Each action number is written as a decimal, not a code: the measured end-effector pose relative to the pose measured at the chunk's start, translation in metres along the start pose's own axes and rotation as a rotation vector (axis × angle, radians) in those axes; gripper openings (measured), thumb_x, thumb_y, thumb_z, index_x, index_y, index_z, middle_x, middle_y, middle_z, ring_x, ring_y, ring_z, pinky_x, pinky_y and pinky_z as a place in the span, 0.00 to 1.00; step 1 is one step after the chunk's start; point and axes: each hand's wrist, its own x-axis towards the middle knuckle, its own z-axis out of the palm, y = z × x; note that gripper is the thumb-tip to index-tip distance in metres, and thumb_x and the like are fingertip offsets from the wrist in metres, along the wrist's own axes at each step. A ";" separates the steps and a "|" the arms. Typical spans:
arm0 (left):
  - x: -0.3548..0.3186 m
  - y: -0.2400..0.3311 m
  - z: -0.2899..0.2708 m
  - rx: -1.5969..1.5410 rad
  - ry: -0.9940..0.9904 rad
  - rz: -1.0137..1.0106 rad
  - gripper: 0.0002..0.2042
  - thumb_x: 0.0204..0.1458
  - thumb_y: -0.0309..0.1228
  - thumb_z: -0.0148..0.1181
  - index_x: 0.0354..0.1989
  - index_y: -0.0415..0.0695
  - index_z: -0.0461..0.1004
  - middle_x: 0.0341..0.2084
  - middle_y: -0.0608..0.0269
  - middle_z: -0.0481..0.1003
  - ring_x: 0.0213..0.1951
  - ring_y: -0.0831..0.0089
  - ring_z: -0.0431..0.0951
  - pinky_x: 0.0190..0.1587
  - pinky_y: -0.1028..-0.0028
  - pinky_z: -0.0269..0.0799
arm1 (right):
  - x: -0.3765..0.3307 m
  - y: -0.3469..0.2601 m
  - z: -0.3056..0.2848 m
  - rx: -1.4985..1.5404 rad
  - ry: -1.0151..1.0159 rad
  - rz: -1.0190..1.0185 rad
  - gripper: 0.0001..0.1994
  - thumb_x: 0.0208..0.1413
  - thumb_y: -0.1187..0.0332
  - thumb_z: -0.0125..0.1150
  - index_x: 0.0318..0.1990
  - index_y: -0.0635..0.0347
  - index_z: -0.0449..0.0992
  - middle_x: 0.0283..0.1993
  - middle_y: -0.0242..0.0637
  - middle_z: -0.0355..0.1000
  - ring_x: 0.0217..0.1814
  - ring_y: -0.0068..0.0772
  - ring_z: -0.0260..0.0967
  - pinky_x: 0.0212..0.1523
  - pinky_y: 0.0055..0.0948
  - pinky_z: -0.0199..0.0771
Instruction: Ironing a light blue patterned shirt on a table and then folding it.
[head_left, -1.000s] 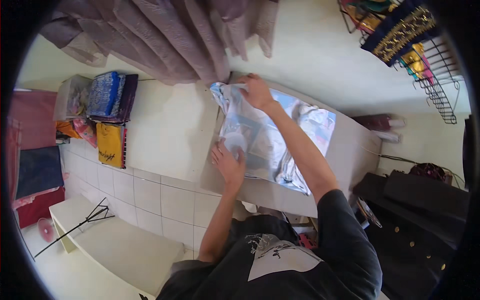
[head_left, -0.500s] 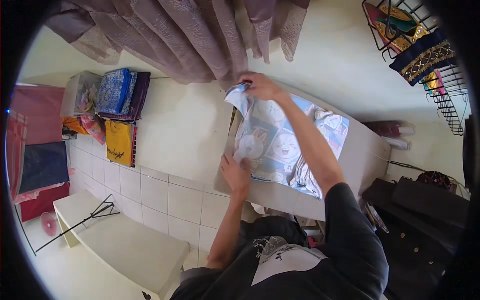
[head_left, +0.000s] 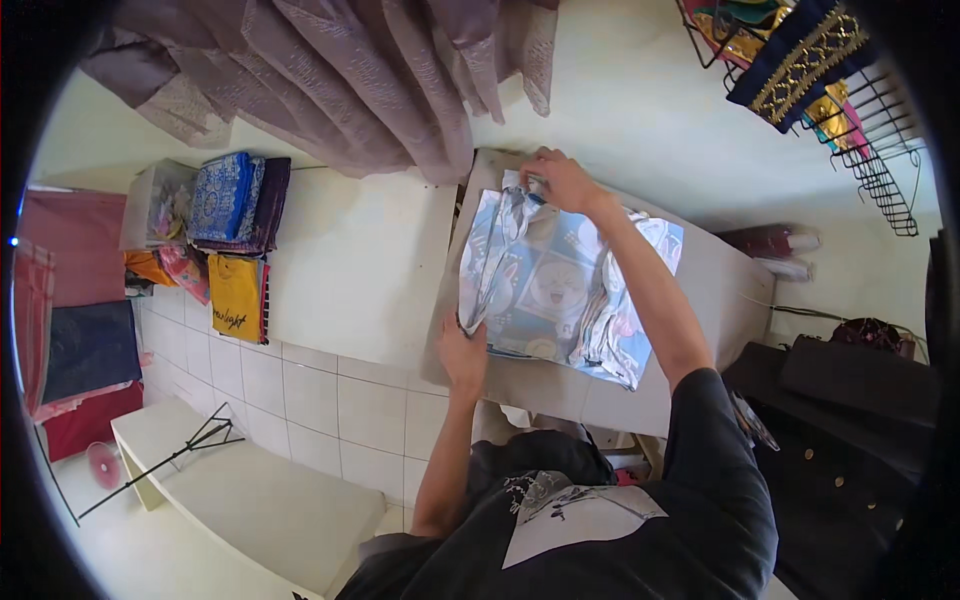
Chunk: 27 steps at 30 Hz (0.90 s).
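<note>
A light blue and white cloth [head_left: 556,285] printed with cartoon faces lies spread on a beige padded surface [head_left: 700,330]. My left hand [head_left: 463,352] is closed on its near left corner, fingers partly hidden by the fabric. At the far edge, my right hand [head_left: 563,182] pinches a gathered part of the same cloth. Between the two hands, a raised fold runs along the cloth's left side. Its right part is bunched in creases beneath my right forearm.
A white tabletop [head_left: 360,260] adjoins on the left, with folded blue cloths [head_left: 222,195] and a yellow cloth [head_left: 237,290] at its far end. Curtains [head_left: 350,80] hang behind. A black wire rack [head_left: 885,130] is on the wall, upper right. A white bench [head_left: 250,490] stands lower left.
My right hand has shifted rightward along the far edge, drawing cloth with it. A fold now stands along the left side, and my left hand has gripped the near corner.
</note>
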 end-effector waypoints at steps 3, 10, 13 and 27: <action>0.004 0.000 -0.002 -0.019 -0.065 0.030 0.17 0.48 0.25 0.66 0.48 0.39 0.76 0.35 0.49 0.77 0.36 0.50 0.78 0.42 0.58 0.73 | 0.015 -0.009 0.021 -0.103 0.002 -0.057 0.36 0.40 0.84 0.59 0.60 0.37 0.71 0.58 0.37 0.67 0.65 0.50 0.62 0.61 0.49 0.68; -0.004 0.017 -0.007 -0.245 -0.095 0.053 0.15 0.52 0.21 0.62 0.50 0.40 0.77 0.35 0.58 0.76 0.33 0.70 0.75 0.35 0.72 0.70 | 0.028 -0.026 0.034 -0.262 -0.132 -0.208 0.34 0.41 0.83 0.61 0.58 0.36 0.73 0.57 0.37 0.68 0.62 0.50 0.66 0.57 0.45 0.70; -0.012 0.032 -0.009 -0.297 -0.162 0.037 0.16 0.52 0.19 0.61 0.51 0.39 0.77 0.39 0.57 0.75 0.37 0.71 0.76 0.36 0.73 0.70 | 0.029 -0.014 0.025 -0.242 -0.316 -0.276 0.24 0.41 0.81 0.62 0.46 0.42 0.78 0.52 0.37 0.71 0.60 0.47 0.68 0.54 0.44 0.71; -0.124 0.145 0.068 -0.345 -0.656 0.692 0.26 0.44 0.17 0.60 0.56 0.45 0.75 0.39 0.58 0.71 0.37 0.58 0.79 0.40 0.62 0.78 | -0.199 0.074 -0.078 0.356 0.251 0.122 0.07 0.54 0.78 0.50 0.36 0.56 0.74 0.42 0.42 0.62 0.47 0.46 0.66 0.51 0.33 0.69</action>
